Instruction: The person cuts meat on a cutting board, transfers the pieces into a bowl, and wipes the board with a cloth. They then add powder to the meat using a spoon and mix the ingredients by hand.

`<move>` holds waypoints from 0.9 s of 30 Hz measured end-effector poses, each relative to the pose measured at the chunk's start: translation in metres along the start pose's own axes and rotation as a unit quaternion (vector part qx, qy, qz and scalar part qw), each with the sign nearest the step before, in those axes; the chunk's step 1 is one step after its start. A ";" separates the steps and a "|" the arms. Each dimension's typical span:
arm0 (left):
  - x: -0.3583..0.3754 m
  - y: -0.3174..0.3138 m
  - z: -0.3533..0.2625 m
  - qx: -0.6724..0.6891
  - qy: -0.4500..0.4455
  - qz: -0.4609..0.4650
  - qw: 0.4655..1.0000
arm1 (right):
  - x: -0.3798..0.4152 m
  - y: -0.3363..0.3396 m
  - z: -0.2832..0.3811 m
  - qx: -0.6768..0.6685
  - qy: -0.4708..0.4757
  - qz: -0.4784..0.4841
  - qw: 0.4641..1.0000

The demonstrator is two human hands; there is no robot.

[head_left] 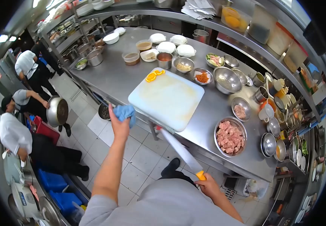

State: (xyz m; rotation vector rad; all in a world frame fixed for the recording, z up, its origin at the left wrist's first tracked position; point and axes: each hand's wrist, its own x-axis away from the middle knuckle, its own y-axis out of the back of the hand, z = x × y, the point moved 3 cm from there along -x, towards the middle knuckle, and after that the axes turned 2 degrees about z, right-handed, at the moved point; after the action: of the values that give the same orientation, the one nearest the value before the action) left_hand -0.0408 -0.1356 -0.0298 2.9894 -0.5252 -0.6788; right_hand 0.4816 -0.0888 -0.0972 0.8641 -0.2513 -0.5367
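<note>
Cleaver and Cloth at the Cutting Board

Nearest the camera, the right hand (208,185) is clamped on the orange handle of a cleaver (182,151), blade pointing toward the white cutting board (166,98). Farther out, the left hand (119,122) grips a blue cloth (126,112) at the board's near-left corner. Orange slices (154,75) lie at its far edge on the steel surface (114,79). A bowl of raw meat (229,136) sits just right, kitchen workers (14,135) beyond.

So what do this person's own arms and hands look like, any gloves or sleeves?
Both arms are bare from the short grey sleeves of a T-shirt down. The left hand and right hand wear no gloves, and no watch, ring or band shows on either wrist.
</note>
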 end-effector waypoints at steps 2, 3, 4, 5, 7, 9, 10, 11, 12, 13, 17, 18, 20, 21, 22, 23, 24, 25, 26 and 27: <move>-0.039 -0.028 -0.033 -0.005 -0.029 0.080 0.996 | -0.003 0.003 -0.024 -0.010 -0.039 -0.064 0.997; -0.059 -0.040 -0.027 -0.010 -0.034 0.079 0.996 | -0.014 0.004 -0.027 -0.016 -0.035 -0.066 0.997; -0.080 -0.056 -0.009 0.022 -0.014 0.129 0.991 | -0.026 0.011 -0.028 -0.027 -0.047 -0.106 0.993; -0.103 -0.073 0.008 0.055 0.005 0.178 0.982 | -0.043 0.018 -0.033 -0.038 -0.058 -0.148 0.987; -0.144 -0.092 0.056 -0.021 0.004 0.188 0.982 | -0.074 0.020 -0.046 -0.070 -0.063 -0.158 0.983; -0.173 -0.118 0.116 -0.075 0.119 0.228 0.964 | -0.107 0.032 -0.049 -0.092 -0.055 -0.197 0.975; -0.175 -0.129 0.132 -0.177 0.141 0.194 0.955 | -0.121 0.043 -0.050 -0.091 -0.062 -0.198 0.974; -0.172 -0.144 0.146 -0.176 0.144 0.203 0.953 | -0.133 0.056 -0.046 -0.072 -0.055 -0.194 0.977; -0.158 -0.163 0.128 -0.238 0.155 0.123 0.951 | -0.140 0.066 -0.045 -0.051 -0.048 -0.189 0.980; -0.142 -0.185 0.116 -0.297 0.165 0.040 0.940 | -0.144 0.070 -0.046 -0.045 -0.055 -0.185 0.980; -0.077 -0.289 0.100 -0.318 -0.029 0.158 0.935 | -0.157 0.072 -0.040 -0.039 -0.101 -0.220 0.969; -0.064 -0.312 0.097 -0.280 -0.058 0.182 0.941 | -0.160 0.069 -0.042 -0.048 -0.128 -0.214 0.967; -0.043 -0.348 0.075 -0.199 -0.066 0.312 0.927 | -0.172 0.064 -0.036 -0.087 -0.159 -0.231 0.956; -0.039 -0.362 0.070 -0.084 0.058 0.415 0.904 | -0.176 0.063 -0.030 -0.085 -0.160 -0.234 0.955; -0.037 -0.376 0.067 0.034 0.177 0.499 0.848 | -0.182 0.064 -0.025 -0.082 -0.166 -0.253 0.950; -0.045 -0.382 0.061 0.037 0.170 0.492 0.853 | -0.190 0.066 -0.020 -0.081 -0.166 -0.270 0.945; -0.055 -0.385 0.056 0.058 0.137 0.502 0.852 | -0.199 0.069 -0.010 -0.053 -0.154 -0.278 0.947; -0.070 -0.384 0.054 0.076 0.101 0.510 0.851 | -0.206 0.067 -0.006 -0.054 -0.138 -0.282 0.948; -0.092 -0.379 0.055 0.072 0.089 0.501 0.858 | -0.209 0.060 -0.005 -0.095 -0.163 -0.295 0.937; -0.111 -0.373 0.060 -0.021 -0.045 0.478 0.877 | -0.213 0.053 -0.004 -0.137 -0.189 -0.304 0.924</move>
State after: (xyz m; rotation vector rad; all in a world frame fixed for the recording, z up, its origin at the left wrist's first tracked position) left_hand -0.0418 0.2555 -0.0765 2.1830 -1.7537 -0.6698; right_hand 0.3231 0.0578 -0.0577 0.5466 -0.2486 -1.2968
